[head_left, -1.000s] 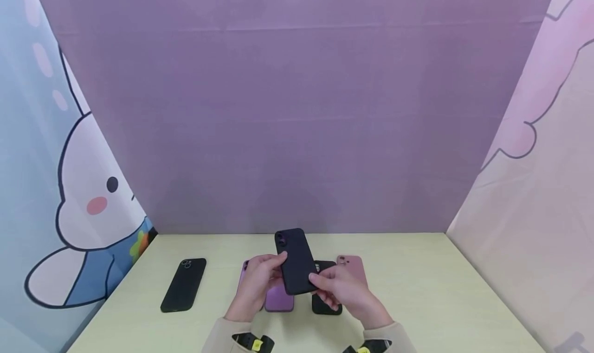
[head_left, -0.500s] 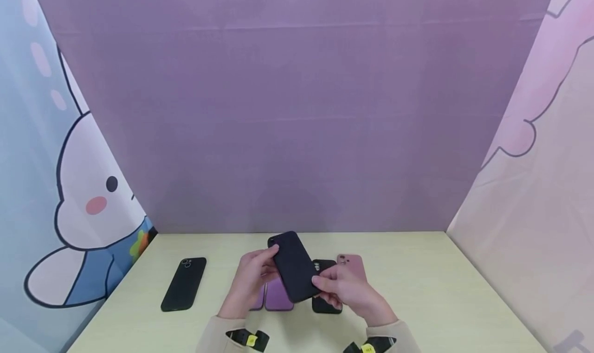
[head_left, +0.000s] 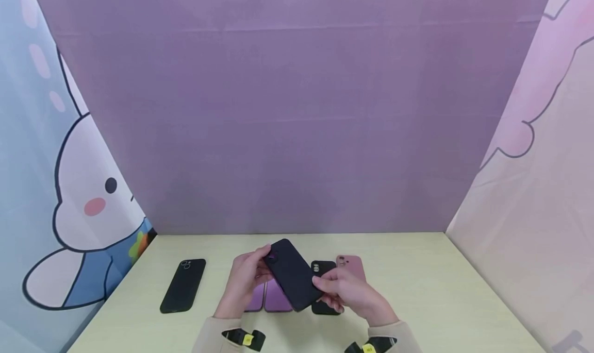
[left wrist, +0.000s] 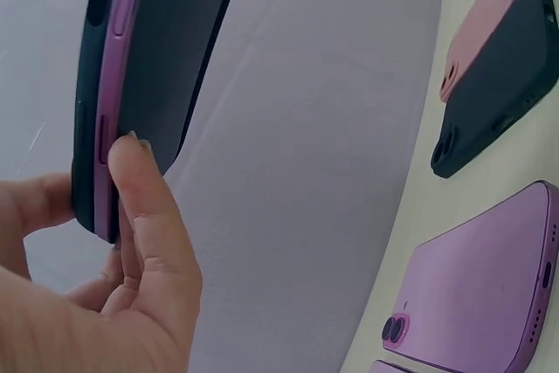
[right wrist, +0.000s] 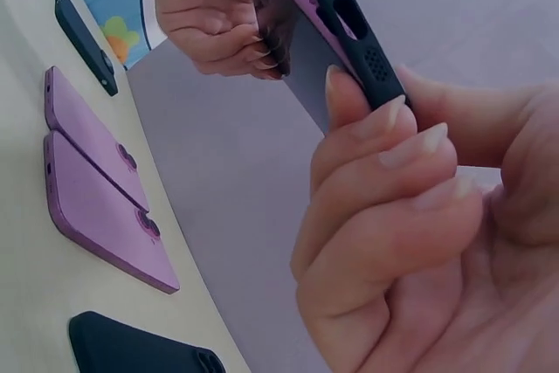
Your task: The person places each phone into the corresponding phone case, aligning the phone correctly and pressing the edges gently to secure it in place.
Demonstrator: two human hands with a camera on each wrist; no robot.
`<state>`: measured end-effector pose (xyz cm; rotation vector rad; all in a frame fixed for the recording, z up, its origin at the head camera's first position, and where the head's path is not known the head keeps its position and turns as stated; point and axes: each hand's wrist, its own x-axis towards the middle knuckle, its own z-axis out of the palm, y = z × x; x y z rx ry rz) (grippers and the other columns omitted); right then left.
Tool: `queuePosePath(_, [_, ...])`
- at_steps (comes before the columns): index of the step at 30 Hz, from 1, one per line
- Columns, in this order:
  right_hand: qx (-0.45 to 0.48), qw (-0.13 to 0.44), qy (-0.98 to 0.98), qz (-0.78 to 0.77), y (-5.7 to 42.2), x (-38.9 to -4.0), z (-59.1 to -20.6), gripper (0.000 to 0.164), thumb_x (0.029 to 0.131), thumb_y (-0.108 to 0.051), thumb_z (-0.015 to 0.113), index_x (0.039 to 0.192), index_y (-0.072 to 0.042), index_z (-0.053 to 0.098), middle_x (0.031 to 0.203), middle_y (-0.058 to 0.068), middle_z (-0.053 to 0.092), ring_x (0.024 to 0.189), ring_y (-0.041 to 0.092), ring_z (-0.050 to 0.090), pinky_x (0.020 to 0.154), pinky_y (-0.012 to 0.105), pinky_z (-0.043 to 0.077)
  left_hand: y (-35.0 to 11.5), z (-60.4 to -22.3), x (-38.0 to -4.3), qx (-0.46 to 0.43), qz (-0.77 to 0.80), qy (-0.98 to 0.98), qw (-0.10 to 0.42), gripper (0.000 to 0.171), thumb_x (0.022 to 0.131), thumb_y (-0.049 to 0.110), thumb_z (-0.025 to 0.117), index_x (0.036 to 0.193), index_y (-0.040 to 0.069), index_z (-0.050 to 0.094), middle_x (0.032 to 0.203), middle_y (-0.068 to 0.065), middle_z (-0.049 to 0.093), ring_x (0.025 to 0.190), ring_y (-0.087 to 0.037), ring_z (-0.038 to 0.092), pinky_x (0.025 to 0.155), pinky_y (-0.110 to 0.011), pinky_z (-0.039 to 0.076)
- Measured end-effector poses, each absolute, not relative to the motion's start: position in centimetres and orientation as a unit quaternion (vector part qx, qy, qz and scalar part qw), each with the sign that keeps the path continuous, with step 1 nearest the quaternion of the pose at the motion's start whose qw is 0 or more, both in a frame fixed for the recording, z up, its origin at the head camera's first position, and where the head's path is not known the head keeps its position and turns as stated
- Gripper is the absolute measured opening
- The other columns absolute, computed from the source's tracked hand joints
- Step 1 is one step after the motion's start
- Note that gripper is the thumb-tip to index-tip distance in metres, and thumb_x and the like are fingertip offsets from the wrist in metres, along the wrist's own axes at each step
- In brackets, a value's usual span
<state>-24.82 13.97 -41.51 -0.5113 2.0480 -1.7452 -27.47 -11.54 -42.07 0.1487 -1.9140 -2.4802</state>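
Both hands hold a purple phone (left wrist: 112, 111) and a black phone case (head_left: 293, 278) together, above the table. The case covers the phone's back, and a strip of purple edge stands out beside it in both wrist views. My left hand (head_left: 243, 281) pinches the upper left end near the camera hole, thumb on the case side, fingertips on the dark screen side. At the lower right corner, my right hand (head_left: 350, 293) grips with thumb on the case and curled fingers under it. Port and speaker openings in the case (right wrist: 362, 37) face the right wrist camera.
Two purple phones (right wrist: 109, 220) lie side by side on the table (head_left: 417, 291) below the hands. A black phone-shaped piece (head_left: 324, 266) and a pink one (head_left: 353, 265) lie to the right. Another black one (head_left: 183, 286) lies far left. A purple curtain (head_left: 297, 111) closes the back.
The phone and case have tilted further, top to the left, and come slightly lower and nearer. My left hand has shifted left with the upper end; my right hand keeps its corner grip.
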Motion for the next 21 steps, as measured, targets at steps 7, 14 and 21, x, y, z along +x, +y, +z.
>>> queuePosePath(7, [-0.105,0.196,0.725,-0.652,13.74,-25.03,-41.26,0.038,0.1,-0.038,0.064,0.077,-0.008,0.065,0.06,-0.001,0.051,0.047,0.007,0.041,0.046,0.021,0.035,-11.61,-42.19,-27.58,0.045,-0.787,-0.615,0.013,0.03,0.098,0.024,0.064,0.091,-0.005,0.066,0.071,-0.006,0.068,0.061,-0.017,0.066,0.063,-0.03,0.06])
queuePosePath(14, [-0.083,0.182,0.718,-0.667,13.33,-25.13,-41.15,0.047,0.099,-0.044,0.063,0.079,-0.002,0.066,0.062,0.0,0.054,0.048,0.008,0.043,0.045,0.021,0.038,-11.63,-42.01,-27.47,0.046,-0.796,-0.603,0.017,0.031,0.101,0.023,0.06,0.099,-0.008,0.063,0.074,-0.007,0.068,0.064,-0.017,0.067,0.067,-0.03,0.06])
queuePosePath(21, [-0.085,0.179,0.706,-0.679,13.12,-25.07,-41.16,0.044,0.1,-0.042,0.063,0.078,-0.003,0.063,0.065,0.001,0.057,0.051,0.008,0.046,0.048,0.021,0.041,-11.56,-41.93,-27.27,0.04,-0.811,-0.584,0.012,0.036,0.102,0.022,0.057,0.109,-0.013,0.061,0.078,-0.008,0.068,0.07,-0.018,0.068,0.072,-0.031,0.06])
